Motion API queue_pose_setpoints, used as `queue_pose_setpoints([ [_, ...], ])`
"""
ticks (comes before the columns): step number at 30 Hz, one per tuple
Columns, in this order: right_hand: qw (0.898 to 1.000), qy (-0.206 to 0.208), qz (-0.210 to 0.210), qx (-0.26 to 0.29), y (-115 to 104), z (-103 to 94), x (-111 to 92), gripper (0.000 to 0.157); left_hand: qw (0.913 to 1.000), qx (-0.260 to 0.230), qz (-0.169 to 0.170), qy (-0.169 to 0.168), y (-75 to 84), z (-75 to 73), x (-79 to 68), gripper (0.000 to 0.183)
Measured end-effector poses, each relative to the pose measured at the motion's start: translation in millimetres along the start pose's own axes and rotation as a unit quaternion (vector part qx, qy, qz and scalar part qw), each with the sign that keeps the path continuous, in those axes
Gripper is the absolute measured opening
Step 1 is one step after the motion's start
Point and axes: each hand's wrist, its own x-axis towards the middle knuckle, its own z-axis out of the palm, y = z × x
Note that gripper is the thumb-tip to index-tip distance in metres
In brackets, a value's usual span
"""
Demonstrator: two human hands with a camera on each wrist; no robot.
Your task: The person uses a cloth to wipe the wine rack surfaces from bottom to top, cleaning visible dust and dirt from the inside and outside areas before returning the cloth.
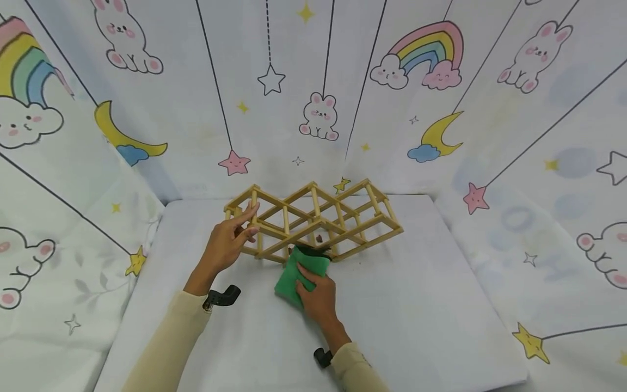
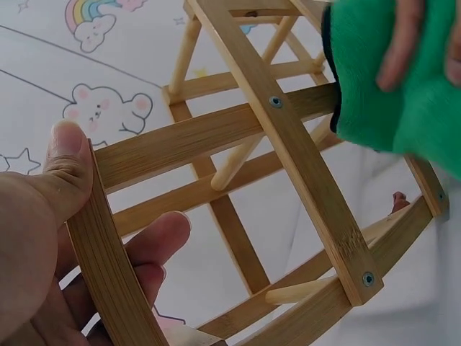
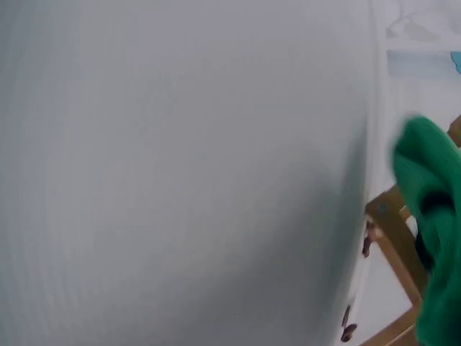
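A bamboo rack (image 1: 315,201) of crossed slats and round dowels, like a folding wine rack, stands at the back of the white table. Near its left end, my left hand (image 1: 225,245) holds the frame; in the left wrist view the thumb and fingers curl round an end slat (image 2: 108,252). My right hand (image 1: 318,296) grips a green cloth (image 1: 289,283) with a dark edge, held against the rack's lower front middle. In the left wrist view the cloth (image 2: 367,108) covers part of a slat. The right wrist view shows the cloth (image 3: 432,155) blurred beside the rack.
White table covering (image 1: 416,305) spreads in front and to both sides. Close behind the rack rises a white backdrop (image 1: 274,125) printed with stars, rabbits and rainbows. A small reddish-brown piece (image 2: 400,202) shows by the lower slats. Black devices (image 1: 222,296) sit at both wrists.
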Motion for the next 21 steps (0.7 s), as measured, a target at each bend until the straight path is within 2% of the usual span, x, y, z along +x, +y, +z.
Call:
queue_pose_setpoints([
  [3, 0.995, 0.097, -0.026, 0.028, -4, 2.8, -3, 0.042, 1.0, 0.0, -0.004, -0.002, 0.6, 1.1, 0.6, 0.061],
  [5, 0.991, 0.128, -0.031, 0.023, -3, 6.5, -5, 0.043, 0.9999, -0.003, -0.008, -0.006, 1.5, 2.0, 0.8, 0.061],
  [6, 0.991, 0.127, -0.025, 0.021, -3, 8.1, -6, 0.044, 0.9999, -0.003, -0.01, -0.007, 1.8, 2.4, 0.7, 0.061],
  [8, 0.995, 0.097, 0.004, 0.025, -1, 11.6, -5, 0.045, 0.9999, -0.003, -0.011, -0.006, 2.0, 3.3, 0.5, 0.061],
  [11, 0.998, 0.011, 0.054, 0.022, 3, 14.1, -2, 0.047, 1.0, -0.004, -0.007, -0.003, 0.4, 3.9, 0.8, 0.061],
  [13, 0.996, -0.048, 0.077, 0.017, 6, 12.6, -2, 0.046, 1.0, -0.005, -0.007, -0.003, -0.7, 4.6, 0.7, 0.061],
  [15, 0.994, -0.074, 0.077, 0.017, 10, 6.8, -5, 0.046, 0.9999, -0.008, -0.008, -0.006, -1.3, 5.2, 0.2, 0.061],
  [16, 0.994, -0.076, 0.076, 0.023, 12, 1.9, -8, 0.046, 0.9999, -0.009, -0.007, -0.008, -1.5, 5.3, 0.1, 0.061],
  [18, 0.995, -0.053, 0.067, 0.042, 14, -10.7, -15, 0.046, 0.9999, -0.011, -0.004, -0.008, -1.7, 4.8, 0.0, 0.061],
  [21, 0.996, 0.023, 0.059, 0.058, 18, -33.4, -22, 0.048, 0.9999, -0.012, -0.001, -0.002, -1.3, 2.5, 0.1, 0.06],
])
